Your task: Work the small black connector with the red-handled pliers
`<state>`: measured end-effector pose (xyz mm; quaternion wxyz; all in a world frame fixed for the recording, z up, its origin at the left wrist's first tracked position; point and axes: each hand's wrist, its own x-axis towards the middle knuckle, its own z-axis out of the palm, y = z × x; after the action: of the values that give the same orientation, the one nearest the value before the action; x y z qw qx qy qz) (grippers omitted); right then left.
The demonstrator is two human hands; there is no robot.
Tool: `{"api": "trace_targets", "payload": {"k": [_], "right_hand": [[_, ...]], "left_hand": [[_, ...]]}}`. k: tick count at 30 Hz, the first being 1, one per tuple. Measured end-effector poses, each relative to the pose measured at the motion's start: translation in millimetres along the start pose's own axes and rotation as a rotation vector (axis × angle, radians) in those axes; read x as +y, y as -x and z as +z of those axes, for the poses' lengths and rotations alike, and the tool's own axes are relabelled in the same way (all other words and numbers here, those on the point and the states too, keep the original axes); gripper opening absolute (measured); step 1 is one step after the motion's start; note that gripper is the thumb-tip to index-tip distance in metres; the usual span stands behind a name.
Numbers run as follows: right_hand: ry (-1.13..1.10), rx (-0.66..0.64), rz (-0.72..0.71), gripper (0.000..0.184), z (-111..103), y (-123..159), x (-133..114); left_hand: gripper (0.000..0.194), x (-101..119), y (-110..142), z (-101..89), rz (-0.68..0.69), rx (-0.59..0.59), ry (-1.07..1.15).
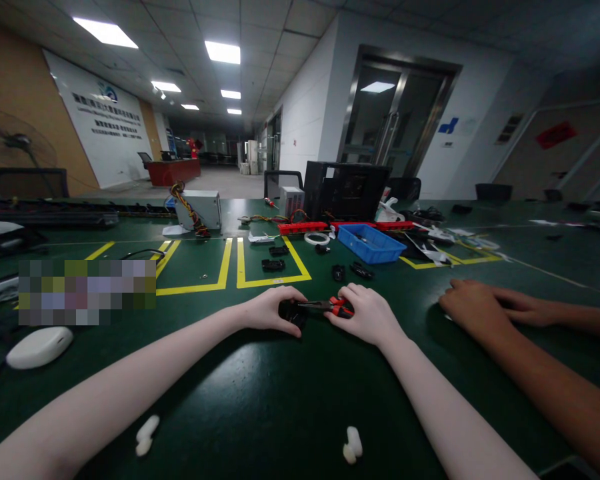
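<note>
Just above the dark green tabletop (260,400), my left hand (270,309) is closed around a small black part (295,313), whose details are too dark to make out. My right hand (363,310) grips needle-nose pliers (337,307) with red and black handles. Their thin jaws point left and reach the black part between my left thumb and fingers. Whether the jaws pinch it, I cannot tell. Beyond my hands lie similar small black parts (273,265), some inside a yellow taped outline and others (361,270) near a blue bin.
The blue plastic bin (373,252) stands past my right hand. Another person's hands (473,307) rest on the table at right. Farther back are a black computer case (345,190), a power supply (200,210) and a tape roll (317,239). White pieces (353,445) lie close to me.
</note>
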<state>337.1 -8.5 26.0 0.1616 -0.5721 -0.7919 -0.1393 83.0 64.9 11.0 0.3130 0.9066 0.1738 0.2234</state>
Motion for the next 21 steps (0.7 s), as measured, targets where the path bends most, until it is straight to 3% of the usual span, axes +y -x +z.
{"api": "trace_targets", "payload": {"k": [7,15,21], "right_hand": [[-0.01,0.164,0.051,0.037,-6.5,2.1,4.1],[0.044,0.097,-0.006,0.038,1.1,1.6,4.2],[0.068,0.055,0.001,0.039,2.2,0.9,1.6]], "left_hand": [[0.063,-1.9,0.9,0.3,0.014,0.035,0.041],[0.063,-5.5,0.4,3.3,-0.009,0.068,0.071],[0.071,-5.2,1.8,3.3,-0.103,0.057,0.062]]}}
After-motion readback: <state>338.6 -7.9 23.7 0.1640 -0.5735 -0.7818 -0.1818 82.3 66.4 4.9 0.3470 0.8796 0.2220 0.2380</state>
